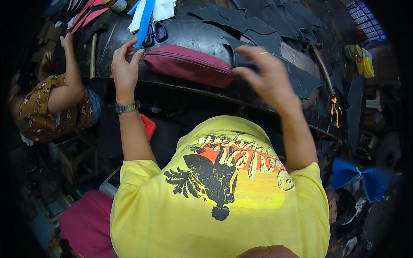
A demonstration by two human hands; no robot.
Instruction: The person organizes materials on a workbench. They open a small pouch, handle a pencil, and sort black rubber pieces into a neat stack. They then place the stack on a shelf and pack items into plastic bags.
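Note:
A maroon zippered pouch [189,64] lies lengthwise near the front edge of the dark worktable [116,26], its zipper running along the upper side. Beside its left end is my left hand [125,64], thumb and fingers curved apart, wearing a wristwatch. Its fingertips come close to the lower tip of a blue strip [145,21]; whether they touch it I cannot tell. At the pouch's right end hovers my right hand [266,71], slightly blurred, fingers spread and the thumb at or near the pouch's corner. Dark-blue-handled scissors [155,34] lie just behind the pouch.
Black cut pieces [258,26] cover the table's back right. A hammer [320,64] lies there, with orange-handled scissors [335,112] at the edge. Yellow containers [363,62] stand farther right. Another person [56,103] works at the left, beside a wooden stick [93,56]. White cloth [161,10] lies behind.

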